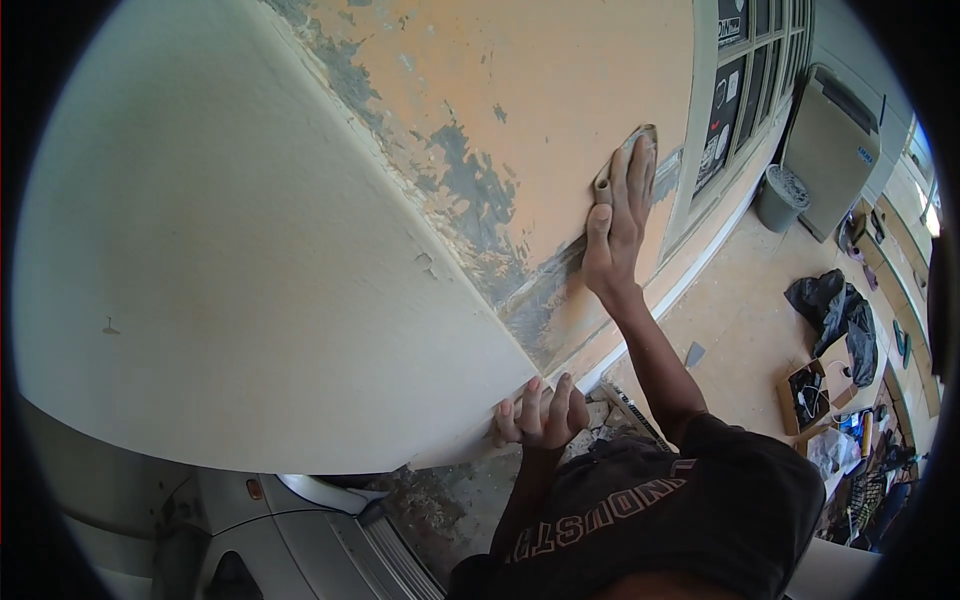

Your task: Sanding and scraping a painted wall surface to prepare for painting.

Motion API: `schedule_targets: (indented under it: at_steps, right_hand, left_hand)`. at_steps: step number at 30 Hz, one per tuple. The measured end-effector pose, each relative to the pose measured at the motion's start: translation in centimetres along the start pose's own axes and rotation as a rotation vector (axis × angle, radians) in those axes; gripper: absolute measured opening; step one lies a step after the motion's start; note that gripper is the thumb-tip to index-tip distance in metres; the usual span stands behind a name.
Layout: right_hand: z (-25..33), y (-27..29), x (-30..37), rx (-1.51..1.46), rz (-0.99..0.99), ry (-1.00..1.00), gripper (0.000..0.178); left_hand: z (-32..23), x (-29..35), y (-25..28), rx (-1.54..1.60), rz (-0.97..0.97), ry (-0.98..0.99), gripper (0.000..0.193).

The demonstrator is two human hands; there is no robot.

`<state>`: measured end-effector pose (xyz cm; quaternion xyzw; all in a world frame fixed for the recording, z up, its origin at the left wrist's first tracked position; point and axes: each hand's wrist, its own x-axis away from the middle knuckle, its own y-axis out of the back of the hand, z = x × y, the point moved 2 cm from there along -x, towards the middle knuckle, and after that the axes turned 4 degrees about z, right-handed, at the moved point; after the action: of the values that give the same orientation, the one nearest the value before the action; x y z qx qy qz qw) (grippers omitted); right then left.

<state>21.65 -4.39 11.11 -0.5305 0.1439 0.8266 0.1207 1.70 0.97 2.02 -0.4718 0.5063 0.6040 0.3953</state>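
Note:
My right hand point(622, 225) lies nearly flat against the peach wall point(570, 90), pressing a folded piece of sandpaper point(603, 190) to it. The sandpaper's curled edge shows beside the thumb, and more of it sticks out past the fingertips. Grey patches of filler point(475, 185) run down the wall and along a strip below the hand. Lower down, my left hand point(548, 418) rests on the wall's corner with its fingers apart and slightly bent, holding nothing. White, chipped wall point(250, 250) stretches to the left of that corner.
A window with a pale frame point(700, 110) borders the wall on the right. On the tiled floor stand a grey bucket point(782, 198), a black plastic bag point(835, 310) and a cardboard box point(800, 400) of odds and ends. A silver car point(250, 550) is at the lower left.

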Motion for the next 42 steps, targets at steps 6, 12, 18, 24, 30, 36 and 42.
schedule_targets:
  at_steps: [6, 12, 18, 24, 30, 36, 42]
  right_hand:
    - [-5.1, 2.3, -13.7, -0.142, -0.311, 0.239, 0.048]
    - [3.0, -0.7, 3.9, -0.071, 0.365, 0.316, 0.043]
    - [-7.0, 2.9, -3.6, -0.073, -0.073, -0.139, 0.055]
    - [3.0, -0.2, -1.0, -0.084, 0.112, 0.041, 0.051]
    - [-5.1, 0.9, 5.0, -0.009, 0.055, -0.106, 0.046]
    - [-3.8, -0.7, 6.9, -0.114, -0.021, -0.204, 0.06]
    - [-9.0, -0.4, 7.6, -0.11, -0.031, -0.231, 0.06]
  left_hand:
    - [-1.1, -0.7, -0.3, 0.03, -0.022, 0.032, 0.006]
    - [0.1, 0.2, -1.2, 0.024, -0.183, 0.019, 0.008]
    - [0.0, 0.5, -1.6, 0.061, -0.207, -0.025, 0.008]
    - [0.5, 0.6, -1.4, 0.026, -0.136, -0.015, 0.007]
    - [0.7, 0.3, -1.5, 0.092, -0.23, -0.01, 0.007]
    - [0.4, 0.5, -1.2, 0.069, -0.194, 0.03, 0.005]
    - [0.9, 1.1, -1.0, 0.047, -0.129, -0.026, 0.01]
